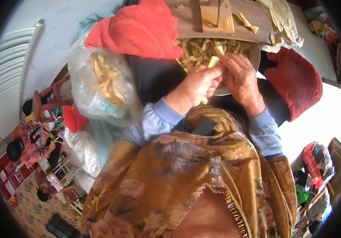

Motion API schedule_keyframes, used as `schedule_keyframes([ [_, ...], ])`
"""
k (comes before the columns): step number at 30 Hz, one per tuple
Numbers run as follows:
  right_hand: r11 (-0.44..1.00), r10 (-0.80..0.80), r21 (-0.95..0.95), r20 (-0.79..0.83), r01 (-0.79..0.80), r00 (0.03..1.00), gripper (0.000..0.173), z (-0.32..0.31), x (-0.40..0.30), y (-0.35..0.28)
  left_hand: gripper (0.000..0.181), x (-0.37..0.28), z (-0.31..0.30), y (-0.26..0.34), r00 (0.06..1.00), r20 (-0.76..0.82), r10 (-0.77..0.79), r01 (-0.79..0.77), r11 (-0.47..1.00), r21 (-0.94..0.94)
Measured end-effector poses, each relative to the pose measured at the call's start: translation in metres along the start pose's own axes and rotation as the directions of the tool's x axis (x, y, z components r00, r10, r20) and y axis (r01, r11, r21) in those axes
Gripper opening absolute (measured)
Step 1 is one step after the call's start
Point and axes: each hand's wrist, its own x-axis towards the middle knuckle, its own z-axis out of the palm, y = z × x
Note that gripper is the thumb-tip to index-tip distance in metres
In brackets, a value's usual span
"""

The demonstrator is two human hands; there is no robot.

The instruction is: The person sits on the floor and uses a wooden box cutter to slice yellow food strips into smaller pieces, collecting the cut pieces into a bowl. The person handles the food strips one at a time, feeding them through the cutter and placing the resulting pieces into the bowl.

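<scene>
A pale yellow folded strip (213, 62) is gripped in my left hand (198, 81), its lower end poking out below the fist. Close beside it, my right hand (242, 77) pinches another short pale piece (219, 50) between thumb and fingers. Both hands are over a round basin (256, 59) filled with many short pale yellow pieces (198, 50). Across the basin's far side lies a wooden board (188, 25) carrying a wooden block (217, 17) with a thin upright blade or bar. One knotted yellow piece (247, 23) rests on the board, right of the block.
A clear plastic bag (81, 74) with long yellow strips (108, 78) lies at left. Red cloths (137, 29) (295, 80) cover both sides near my knees. A red bucket (74, 119) and a red-brown wooden stool (38, 104) stand farther left. Other people sit at lower left and lower right.
</scene>
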Motion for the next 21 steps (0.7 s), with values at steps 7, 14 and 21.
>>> schedule_keyframes([
  [7,0.582,0.473,0.535,0.389,-0.612,0.790,0.028,-0.004,-0.017,0.013,0.028,0.005,-0.017,0.008,0.961,0.222,-0.166,0.194,0.975,-0.108],
  [14,0.821,0.238,0.479,0.205,-0.309,0.949,0.024,-0.010,-0.005,0.000,0.028,0.010,-0.032,-0.003,0.937,0.291,-0.195,0.260,0.944,-0.205],
  [21,0.691,0.356,0.493,0.405,-0.529,0.842,0.021,-0.018,0.000,-0.005,0.020,-0.004,0.003,0.018,0.991,0.000,0.132,-0.119,0.889,0.441],
])
